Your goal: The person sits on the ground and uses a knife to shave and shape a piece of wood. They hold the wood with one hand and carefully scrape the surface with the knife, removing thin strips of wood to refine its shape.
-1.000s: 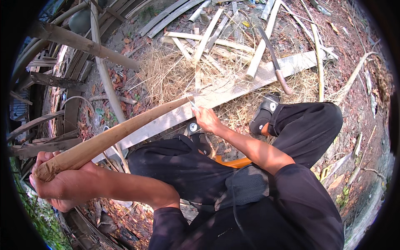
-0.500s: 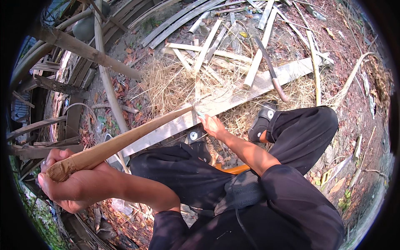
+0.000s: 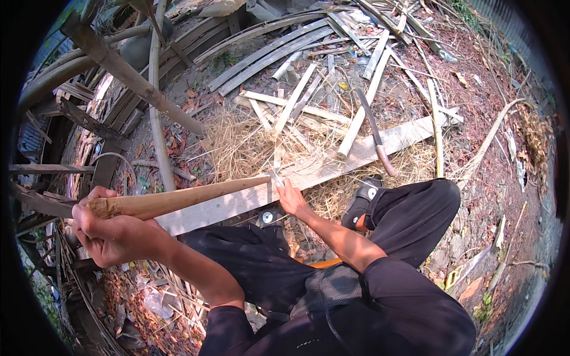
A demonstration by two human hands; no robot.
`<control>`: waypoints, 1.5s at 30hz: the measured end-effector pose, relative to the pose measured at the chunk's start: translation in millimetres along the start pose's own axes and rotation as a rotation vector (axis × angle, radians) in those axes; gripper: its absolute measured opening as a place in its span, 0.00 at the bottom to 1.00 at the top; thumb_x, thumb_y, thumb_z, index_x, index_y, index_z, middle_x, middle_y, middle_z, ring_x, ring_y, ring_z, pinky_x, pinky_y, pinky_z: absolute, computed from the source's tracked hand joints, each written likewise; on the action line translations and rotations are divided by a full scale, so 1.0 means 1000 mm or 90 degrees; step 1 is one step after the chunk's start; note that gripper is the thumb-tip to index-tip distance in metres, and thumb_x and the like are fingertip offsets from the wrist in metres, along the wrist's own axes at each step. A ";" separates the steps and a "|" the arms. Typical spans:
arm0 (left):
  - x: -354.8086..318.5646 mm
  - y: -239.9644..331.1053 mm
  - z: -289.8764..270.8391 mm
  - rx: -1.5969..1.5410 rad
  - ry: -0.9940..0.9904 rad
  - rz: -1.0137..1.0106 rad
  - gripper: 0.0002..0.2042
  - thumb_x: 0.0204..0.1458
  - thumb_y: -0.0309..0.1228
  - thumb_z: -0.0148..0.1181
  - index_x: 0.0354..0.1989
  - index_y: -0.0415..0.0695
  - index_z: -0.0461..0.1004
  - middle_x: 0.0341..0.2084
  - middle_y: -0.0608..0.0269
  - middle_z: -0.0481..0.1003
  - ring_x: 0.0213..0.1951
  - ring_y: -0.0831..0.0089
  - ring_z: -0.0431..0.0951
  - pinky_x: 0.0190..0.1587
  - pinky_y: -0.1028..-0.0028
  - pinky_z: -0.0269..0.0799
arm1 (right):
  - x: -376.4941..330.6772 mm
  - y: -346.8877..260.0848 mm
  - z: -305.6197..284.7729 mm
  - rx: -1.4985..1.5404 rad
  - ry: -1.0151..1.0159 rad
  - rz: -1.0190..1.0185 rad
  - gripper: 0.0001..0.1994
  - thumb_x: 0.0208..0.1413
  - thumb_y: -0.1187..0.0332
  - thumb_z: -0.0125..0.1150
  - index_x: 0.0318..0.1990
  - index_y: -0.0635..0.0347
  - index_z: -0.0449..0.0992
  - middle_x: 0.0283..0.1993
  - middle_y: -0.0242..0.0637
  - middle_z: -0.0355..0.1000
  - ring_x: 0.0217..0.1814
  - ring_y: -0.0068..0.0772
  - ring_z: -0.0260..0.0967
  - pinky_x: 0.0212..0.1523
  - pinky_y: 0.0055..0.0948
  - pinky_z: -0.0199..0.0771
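Note:
My left hand is closed around the thick, rough-cut end of a long tapered piece of wood. It slants across in front of me, its thin end at my right hand. The right hand is closed on a small knife, whose blade meets the thin end of the wood; most of its handle is hidden in the fingers. Beneath them a wide grey plank lies across the ground, with pale fibrous shavings beyond it.
A long curved blade with a wooden handle rests across the plank to the right. Split pale strips lie scattered ahead. Wooden poles stand at the left. A saw with a yellow handle lies at lower right.
My left hand and the thick end of the wood have moved up and slightly right in view. The wood's thin end sits lower, so it slants less. Both grips hold.

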State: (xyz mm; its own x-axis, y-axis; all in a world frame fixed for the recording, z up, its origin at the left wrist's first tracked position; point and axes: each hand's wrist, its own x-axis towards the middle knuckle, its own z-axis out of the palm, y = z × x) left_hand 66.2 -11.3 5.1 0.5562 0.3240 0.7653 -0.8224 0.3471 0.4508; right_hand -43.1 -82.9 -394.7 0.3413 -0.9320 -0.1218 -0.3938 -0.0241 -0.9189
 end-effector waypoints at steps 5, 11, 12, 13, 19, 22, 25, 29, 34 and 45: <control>0.017 -0.017 -0.017 -0.004 0.011 -0.047 0.13 0.54 0.30 0.53 0.28 0.28 0.72 0.22 0.53 0.73 0.24 0.72 0.73 0.30 0.76 0.74 | -0.016 0.000 0.008 -0.150 -0.034 0.017 0.14 0.61 0.57 0.40 0.42 0.60 0.61 0.28 0.61 0.69 0.32 0.68 0.67 0.32 0.57 0.67; 0.008 0.001 -0.009 0.006 0.018 -0.033 0.14 0.54 0.30 0.51 0.25 0.28 0.69 0.20 0.55 0.69 0.22 0.71 0.69 0.25 0.76 0.68 | -0.018 0.002 0.000 -0.168 -0.058 0.051 0.19 0.61 0.54 0.39 0.42 0.63 0.64 0.32 0.62 0.70 0.37 0.66 0.69 0.36 0.56 0.69; 0.001 -0.002 -0.005 -0.001 0.010 -0.029 0.15 0.54 0.30 0.50 0.23 0.28 0.68 0.20 0.56 0.67 0.22 0.71 0.68 0.25 0.76 0.67 | -0.014 -0.006 -0.012 -0.140 -0.065 0.043 0.19 0.61 0.54 0.39 0.42 0.63 0.64 0.33 0.62 0.71 0.37 0.66 0.68 0.36 0.56 0.68; 0.002 -0.013 -0.012 -0.015 0.000 -0.045 0.12 0.52 0.29 0.52 0.29 0.29 0.72 0.22 0.54 0.73 0.23 0.72 0.71 0.26 0.77 0.70 | -0.014 -0.022 -0.018 -0.107 -0.086 0.030 0.20 0.61 0.53 0.39 0.43 0.63 0.65 0.33 0.62 0.71 0.38 0.66 0.68 0.37 0.55 0.68; 0.003 0.007 -0.005 0.000 -0.007 -0.063 0.13 0.53 0.30 0.49 0.22 0.31 0.69 0.18 0.56 0.69 0.20 0.72 0.69 0.23 0.76 0.67 | -0.014 0.026 -0.008 -0.236 -0.075 0.087 0.21 0.61 0.52 0.38 0.42 0.63 0.67 0.38 0.64 0.69 0.42 0.63 0.69 0.43 0.54 0.69; -0.003 0.013 0.002 0.040 0.002 -0.042 0.13 0.51 0.29 0.49 0.22 0.30 0.69 0.17 0.54 0.70 0.18 0.71 0.69 0.23 0.77 0.68 | -0.010 0.013 -0.011 -0.162 -0.084 0.079 0.22 0.61 0.53 0.39 0.37 0.67 0.70 0.30 0.65 0.69 0.39 0.66 0.67 0.39 0.53 0.68; 0.007 -0.004 -0.010 0.029 -0.025 0.016 0.12 0.49 0.28 0.50 0.22 0.29 0.70 0.17 0.52 0.71 0.19 0.70 0.71 0.23 0.77 0.70 | -0.019 -0.040 -0.011 -0.021 -0.014 -0.081 0.19 0.62 0.57 0.40 0.34 0.66 0.67 0.26 0.61 0.67 0.34 0.65 0.66 0.31 0.51 0.66; 0.006 -0.001 -0.004 0.008 0.002 -0.004 0.10 0.47 0.26 0.52 0.20 0.30 0.70 0.18 0.52 0.71 0.20 0.69 0.71 0.25 0.75 0.71 | -0.035 0.039 0.010 -0.208 0.019 -0.008 0.20 0.62 0.54 0.38 0.34 0.65 0.67 0.22 0.59 0.68 0.32 0.65 0.67 0.36 0.52 0.69; 0.010 -0.011 -0.007 0.031 -0.009 0.014 0.14 0.49 0.31 0.50 0.20 0.30 0.69 0.19 0.52 0.72 0.19 0.71 0.70 0.22 0.77 0.69 | -0.018 0.007 -0.010 -0.075 -0.033 -0.002 0.21 0.62 0.56 0.38 0.31 0.67 0.65 0.22 0.59 0.67 0.30 0.63 0.66 0.31 0.54 0.65; 0.005 -0.004 -0.005 0.012 -0.023 0.046 0.14 0.49 0.32 0.49 0.18 0.33 0.67 0.18 0.51 0.71 0.19 0.70 0.70 0.21 0.78 0.69 | -0.010 0.006 -0.002 -0.180 -0.089 0.094 0.22 0.61 0.52 0.38 0.40 0.64 0.69 0.34 0.64 0.70 0.39 0.68 0.67 0.41 0.52 0.69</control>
State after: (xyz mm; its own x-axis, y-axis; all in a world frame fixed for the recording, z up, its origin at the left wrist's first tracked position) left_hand 72.8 -6.4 4.4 0.4914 0.3158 0.8116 -0.8623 0.3073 0.4025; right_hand -50.3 -74.2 -398.6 0.3693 -0.8747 -0.3138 -0.6621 -0.0107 -0.7494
